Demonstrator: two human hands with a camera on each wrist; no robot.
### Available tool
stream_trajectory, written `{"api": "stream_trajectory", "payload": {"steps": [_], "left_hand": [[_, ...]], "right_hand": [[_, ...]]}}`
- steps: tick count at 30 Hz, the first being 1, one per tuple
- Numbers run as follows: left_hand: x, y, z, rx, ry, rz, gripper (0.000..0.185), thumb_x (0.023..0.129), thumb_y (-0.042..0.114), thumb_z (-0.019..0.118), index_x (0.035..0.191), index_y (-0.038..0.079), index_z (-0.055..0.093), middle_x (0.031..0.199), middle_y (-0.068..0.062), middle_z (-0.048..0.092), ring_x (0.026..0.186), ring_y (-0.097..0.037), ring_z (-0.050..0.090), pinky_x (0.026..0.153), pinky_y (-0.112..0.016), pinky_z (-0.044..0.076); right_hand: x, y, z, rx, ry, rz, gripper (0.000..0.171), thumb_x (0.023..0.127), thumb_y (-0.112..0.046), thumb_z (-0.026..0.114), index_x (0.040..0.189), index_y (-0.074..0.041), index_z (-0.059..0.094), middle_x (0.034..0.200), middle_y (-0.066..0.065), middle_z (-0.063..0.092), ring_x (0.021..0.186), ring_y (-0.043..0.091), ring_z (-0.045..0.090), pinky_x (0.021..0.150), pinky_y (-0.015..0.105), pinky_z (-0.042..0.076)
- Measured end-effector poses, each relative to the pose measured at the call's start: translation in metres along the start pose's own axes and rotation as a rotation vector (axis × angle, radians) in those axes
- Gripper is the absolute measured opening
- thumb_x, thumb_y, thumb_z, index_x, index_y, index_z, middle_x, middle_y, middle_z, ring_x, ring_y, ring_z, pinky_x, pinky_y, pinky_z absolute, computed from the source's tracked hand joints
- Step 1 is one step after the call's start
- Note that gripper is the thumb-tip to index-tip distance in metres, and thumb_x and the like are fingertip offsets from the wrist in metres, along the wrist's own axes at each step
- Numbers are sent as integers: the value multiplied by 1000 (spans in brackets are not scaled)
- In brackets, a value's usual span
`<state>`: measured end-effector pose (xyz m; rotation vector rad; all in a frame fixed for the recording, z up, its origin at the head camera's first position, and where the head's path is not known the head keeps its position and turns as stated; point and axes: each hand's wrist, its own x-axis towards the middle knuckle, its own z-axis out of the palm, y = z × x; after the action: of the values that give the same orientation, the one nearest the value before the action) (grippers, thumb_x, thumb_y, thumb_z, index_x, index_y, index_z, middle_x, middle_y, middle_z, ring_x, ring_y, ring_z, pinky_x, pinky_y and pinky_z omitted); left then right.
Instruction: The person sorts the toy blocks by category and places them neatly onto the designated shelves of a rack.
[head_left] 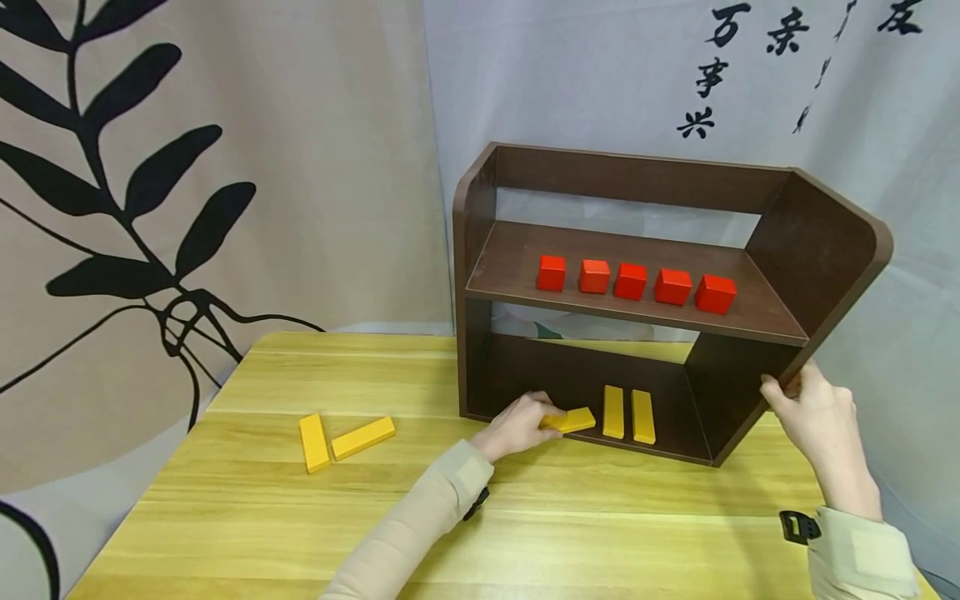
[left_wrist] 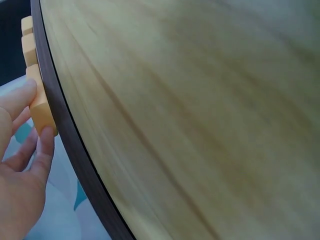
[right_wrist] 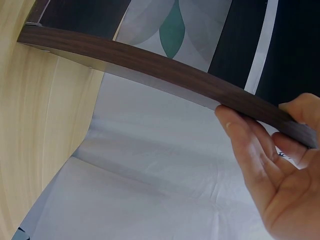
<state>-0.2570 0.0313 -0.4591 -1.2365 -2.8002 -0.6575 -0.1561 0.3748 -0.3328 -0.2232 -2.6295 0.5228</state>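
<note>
My left hand pinches a yellow rectangular block at the front of the lower shelf of a dark brown wooden rack. In the left wrist view, thumb and fingertips hold the block by its near end, right at the brown edge. To its right on the lower shelf lie two more yellow blocks, one beside the other. My right hand grips the front edge of the rack's right side panel; in the right wrist view thumb and fingers straddle that panel.
Several red cubes stand in a row on the upper shelf. Two yellow blocks, one upright in view and one slanted, lie on the wooden table to the left. Printed curtains hang behind the table.
</note>
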Motion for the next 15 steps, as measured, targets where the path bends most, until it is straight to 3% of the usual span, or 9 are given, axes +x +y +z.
{"api": "stream_trajectory", "payload": {"steps": [9,12,15], "left_hand": [[0,6,-2,-12,-62,-38,50,87,29,69,131,8,58,124,-9,61,105,-16,61,81,-16,52],[-2,5,-6,-5,-79,9,48,88,28,68,130,8,58,128,-8,60,110,-16,61,87,-18,52],[-5,4,-12,88,-93,90,43,89,27,67,128,12,61,132,-5,59,117,-16,59,95,-21,50]], "right_hand": [[0,1,1,-1,-2,1,25,91,-25,53,87,0,52,71,18,62,60,30,53,49,29,32],[0,1,1,-3,-2,1,25,91,-25,53,87,-1,51,71,18,62,59,29,52,49,29,32],[0,1,1,-4,-5,4,25,91,-25,53,87,-1,51,70,18,62,59,28,52,49,29,33]]}}
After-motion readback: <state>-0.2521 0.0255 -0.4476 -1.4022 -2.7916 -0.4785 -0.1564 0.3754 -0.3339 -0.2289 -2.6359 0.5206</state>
